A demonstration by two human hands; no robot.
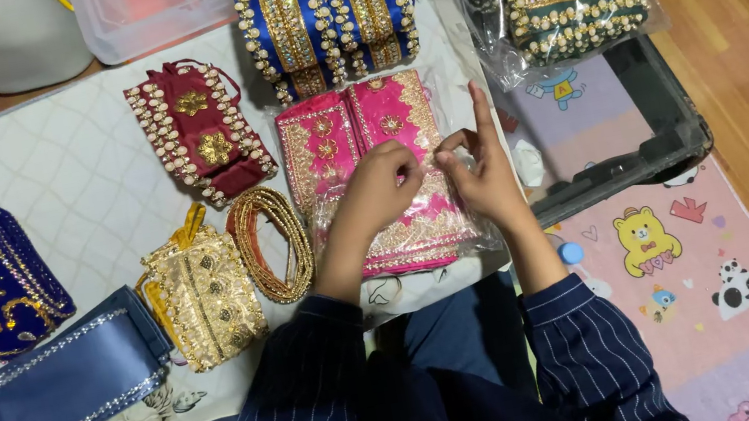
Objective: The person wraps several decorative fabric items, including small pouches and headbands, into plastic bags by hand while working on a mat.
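Two hands, the left hand (pixel 378 187) and right hand (pixel 480 172), pinch the clear wrap (pixel 439 230) over two pink boxes (pixel 359 132).

left hand (pixel 380 184) and right hand (pixel 482 172) together, fingertips pinching

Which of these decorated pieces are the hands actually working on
The pink embroidered piece in clear plastic wrap, at the centre. Both the left hand and right hand pinch its wrap; the others lie untouched.

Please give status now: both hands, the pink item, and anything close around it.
Left hand and right hand pinching clear wrap over pink embroidered piece. Gold bangles beside it, left; blue beaded stack above.
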